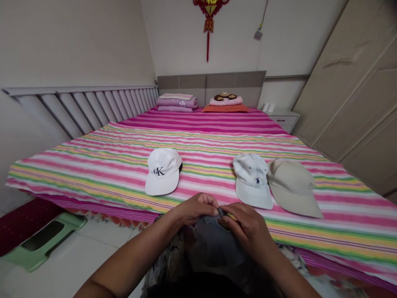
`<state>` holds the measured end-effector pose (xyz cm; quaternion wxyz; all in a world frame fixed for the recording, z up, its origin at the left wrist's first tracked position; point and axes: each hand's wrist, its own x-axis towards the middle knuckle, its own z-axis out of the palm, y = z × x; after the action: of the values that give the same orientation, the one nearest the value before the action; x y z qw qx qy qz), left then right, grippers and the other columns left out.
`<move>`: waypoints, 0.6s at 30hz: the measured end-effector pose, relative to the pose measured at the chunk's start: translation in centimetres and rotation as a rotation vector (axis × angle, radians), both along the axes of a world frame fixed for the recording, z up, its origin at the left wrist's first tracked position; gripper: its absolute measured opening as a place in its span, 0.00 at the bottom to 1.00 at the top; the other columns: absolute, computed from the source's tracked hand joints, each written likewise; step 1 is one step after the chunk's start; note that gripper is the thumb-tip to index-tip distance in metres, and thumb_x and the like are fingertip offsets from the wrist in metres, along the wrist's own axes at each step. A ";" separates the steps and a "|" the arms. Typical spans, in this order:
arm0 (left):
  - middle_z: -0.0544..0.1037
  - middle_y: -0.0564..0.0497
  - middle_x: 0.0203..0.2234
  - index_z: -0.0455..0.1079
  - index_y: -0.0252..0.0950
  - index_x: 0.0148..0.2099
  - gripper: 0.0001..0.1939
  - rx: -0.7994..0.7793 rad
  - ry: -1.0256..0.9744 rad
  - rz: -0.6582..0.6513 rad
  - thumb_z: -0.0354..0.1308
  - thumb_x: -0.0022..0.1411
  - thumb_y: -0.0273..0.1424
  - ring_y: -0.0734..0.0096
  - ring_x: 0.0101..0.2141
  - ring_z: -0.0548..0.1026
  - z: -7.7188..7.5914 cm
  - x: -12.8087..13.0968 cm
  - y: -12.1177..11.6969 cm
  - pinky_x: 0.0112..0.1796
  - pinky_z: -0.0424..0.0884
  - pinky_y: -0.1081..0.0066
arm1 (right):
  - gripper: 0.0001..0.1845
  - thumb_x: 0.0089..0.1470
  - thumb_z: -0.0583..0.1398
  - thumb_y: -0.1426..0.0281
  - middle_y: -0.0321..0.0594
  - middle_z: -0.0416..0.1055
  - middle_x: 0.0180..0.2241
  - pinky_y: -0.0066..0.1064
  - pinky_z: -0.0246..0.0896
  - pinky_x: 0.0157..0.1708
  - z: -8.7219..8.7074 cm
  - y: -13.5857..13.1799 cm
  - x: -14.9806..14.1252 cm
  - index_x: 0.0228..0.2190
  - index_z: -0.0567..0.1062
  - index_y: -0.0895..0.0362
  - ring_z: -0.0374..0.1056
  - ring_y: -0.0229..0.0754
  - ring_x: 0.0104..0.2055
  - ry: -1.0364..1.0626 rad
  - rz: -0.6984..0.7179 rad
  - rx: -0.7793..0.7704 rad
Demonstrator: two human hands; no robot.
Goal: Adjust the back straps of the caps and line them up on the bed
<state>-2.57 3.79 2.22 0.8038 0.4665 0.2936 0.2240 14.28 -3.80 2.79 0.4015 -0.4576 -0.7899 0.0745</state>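
Observation:
A dark grey cap (217,244) is held low in front of me, close to the bed's near edge, its strap opening turned upward. My left hand (200,208) pinches the strap from the left. On the other side my right hand (246,223) grips the strap end and the rim of the opening. Both sets of fingers meet at the strap, so the fastening is mostly hidden. Beyond my hands lie a white cap (164,171) with black letters, a pale cap (252,180) with a small dark logo, and a beige cap (293,186) touching it.
The caps lie on a striped bedspread (124,145). Folded bedding (176,102) and a pink pile (228,101) rest by the headboard (189,82). Left are a radiator (93,107) and a green stool (46,244); right, a nightstand (283,118) and wardrobe (356,95).

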 end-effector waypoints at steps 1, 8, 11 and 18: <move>0.71 0.54 0.15 0.70 0.30 0.24 0.09 0.010 0.023 -0.003 0.65 0.36 0.27 0.81 0.16 0.65 0.0 0.0 0.0 0.20 0.58 0.79 | 0.12 0.54 0.53 0.70 0.43 0.73 0.31 0.34 0.59 0.31 0.0 -0.1 -0.1 0.40 0.72 0.53 0.67 0.44 0.33 -0.073 0.005 0.030; 0.72 0.52 0.15 0.71 0.30 0.22 0.05 0.104 0.113 0.079 0.56 0.39 0.26 0.79 0.17 0.65 0.5 0.3 -0.2 0.22 0.58 0.77 | 0.13 0.55 0.49 0.76 0.44 0.71 0.23 0.33 0.54 0.27 -0.7 -0.2 -0.8 0.34 0.73 0.63 0.63 0.42 0.25 -0.436 -0.142 0.313; 0.73 0.50 0.16 0.72 0.29 0.22 0.07 0.103 0.080 0.147 0.54 0.38 0.25 0.76 0.19 0.66 0.0 0.5 -0.2 0.23 0.59 0.75 | 0.14 0.55 0.48 0.77 0.44 0.69 0.21 0.32 0.53 0.26 -0.8 0.1 -0.6 0.31 0.73 0.62 0.62 0.42 0.24 -0.437 -0.153 0.272; 0.72 0.51 0.15 0.73 0.29 0.24 0.07 0.075 0.074 0.157 0.60 0.38 0.27 0.80 0.16 0.63 -0.7 0.7 -1.0 0.20 0.56 0.77 | 0.12 0.52 0.52 0.69 0.37 0.69 0.19 0.27 0.54 0.22 -1.3 1.0 -0.1 0.22 0.71 0.57 0.63 0.38 0.22 0.236 -0.090 -0.323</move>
<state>-1.86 2.79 1.57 0.7543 0.4796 0.3502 0.2800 14.17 -2.83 1.48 0.4158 -0.5387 -0.6939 0.2353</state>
